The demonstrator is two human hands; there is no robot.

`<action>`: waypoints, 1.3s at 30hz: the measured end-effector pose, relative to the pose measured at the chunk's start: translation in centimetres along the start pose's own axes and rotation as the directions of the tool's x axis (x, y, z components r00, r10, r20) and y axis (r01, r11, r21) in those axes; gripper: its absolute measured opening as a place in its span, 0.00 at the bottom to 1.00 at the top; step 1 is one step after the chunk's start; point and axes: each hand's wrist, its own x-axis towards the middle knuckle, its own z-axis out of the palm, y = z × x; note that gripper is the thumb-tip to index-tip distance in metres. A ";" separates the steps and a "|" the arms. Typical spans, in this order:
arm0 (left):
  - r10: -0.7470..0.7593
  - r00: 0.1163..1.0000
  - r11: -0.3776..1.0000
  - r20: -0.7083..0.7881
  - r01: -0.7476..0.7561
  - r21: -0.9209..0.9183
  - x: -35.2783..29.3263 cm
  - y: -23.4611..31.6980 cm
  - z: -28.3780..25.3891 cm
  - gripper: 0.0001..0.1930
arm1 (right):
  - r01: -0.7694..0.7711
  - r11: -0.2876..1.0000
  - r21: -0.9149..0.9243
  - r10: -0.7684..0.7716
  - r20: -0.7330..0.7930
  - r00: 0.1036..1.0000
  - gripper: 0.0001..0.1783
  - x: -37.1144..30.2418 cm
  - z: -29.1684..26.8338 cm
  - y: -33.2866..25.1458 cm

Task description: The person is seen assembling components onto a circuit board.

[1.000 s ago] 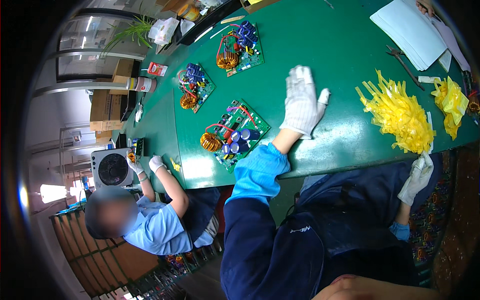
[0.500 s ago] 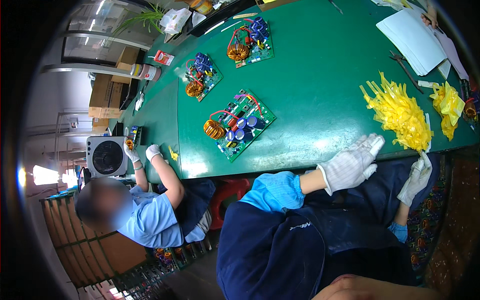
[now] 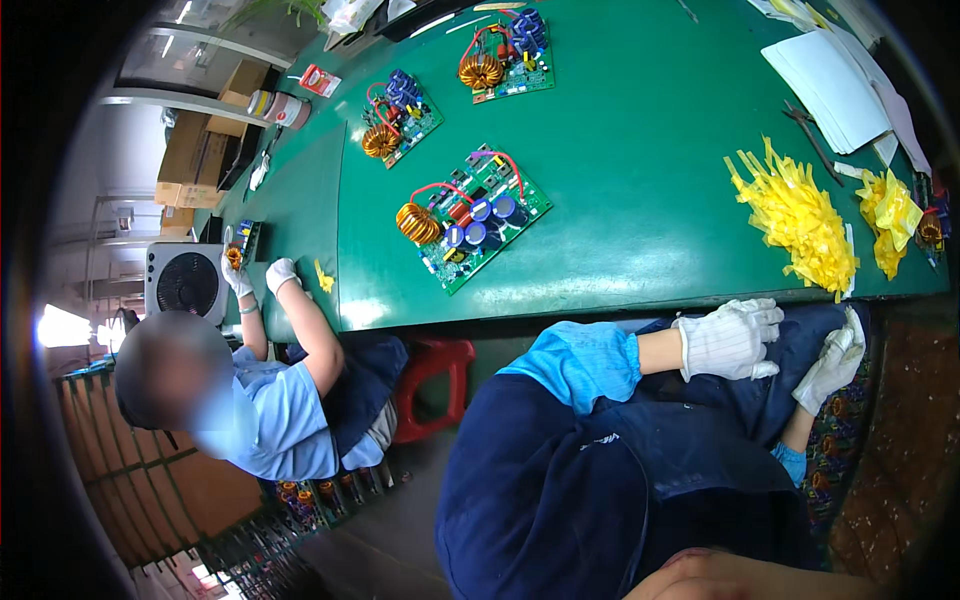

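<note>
My left hand [image 3: 732,340], in a white glove with a light-blue sleeve behind it, lies over my dark-blue trousers just below the table edge. Its fingers are stretched out and hold nothing that I can see. My right hand [image 3: 833,362], also gloved in white, rests on my leg farther right, fingers extended. Nearest to both hands is a heap of yellow tape strips [image 3: 798,225] on the green table [image 3: 620,200]. A smaller yellow bunch [image 3: 888,222] lies to its right. A green circuit board [image 3: 470,222] with a copper coil and blue capacitors lies left of the heap.
Farther back lie two more circuit boards [image 3: 400,118] [image 3: 507,58]. Pliers [image 3: 812,140] and white paper sheets [image 3: 828,88] are at the back right. On the left a co-worker [image 3: 270,400] handles a board near a fan [image 3: 187,282]. A red stool [image 3: 436,390] stands between us.
My left hand has come down from the table edge onto my lap. My right hand stays low by my leg, its fingers now lying against it. The view has shifted slightly.
</note>
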 end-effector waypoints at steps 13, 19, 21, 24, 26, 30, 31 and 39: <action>-0.488 0.837 0.713 -0.248 0.546 0.439 -9.7 -0.5 -12.7 0.36 | 0.112 0.991 0.071 -0.117 0.071 0.991 0.19 0.7 1.5 0.5; -0.447 0.850 0.681 -0.278 0.525 0.510 -8.3 -5.1 -12.9 0.46 | 0.114 0.985 0.133 -0.123 0.066 0.990 0.18 1.5 3.2 0.5; -0.427 0.851 0.661 -0.306 0.524 0.536 -6.1 -8.2 -12.4 0.45 | 0.136 0.985 0.107 -0.144 0.075 0.987 0.18 1.4 3.8 0.5; -0.381 0.776 0.544 -0.503 0.628 0.557 -2.9 -12.0 -11.8 0.44 | 0.162 0.979 0.127 -0.170 0.059 0.984 0.17 1.2 3.6 0.4; -0.382 0.805 0.497 -0.454 0.593 0.633 -1.2 -13.2 -11.2 0.42 | 0.142 0.975 0.173 -0.151 0.037 0.988 0.17 1.2 3.0 1.0; -0.335 0.920 0.707 -0.203 0.388 0.591 -0.8 -9.5 -9.4 0.41 | 0.087 0.968 0.236 -0.100 0.045 0.994 0.17 0.5 1.8 0.6; -0.333 0.936 0.767 -0.116 0.340 0.544 -0.3 -6.9 -8.9 0.41 | 0.066 0.967 0.248 -0.079 0.042 0.996 0.17 0.6 1.4 0.3; -0.169 0.944 0.944 0.284 0.238 -0.229 0.8 0.5 -6.5 0.38 | 0.078 0.991 0.112 -0.077 -0.013 0.997 0.16 0.2 0.0 -0.9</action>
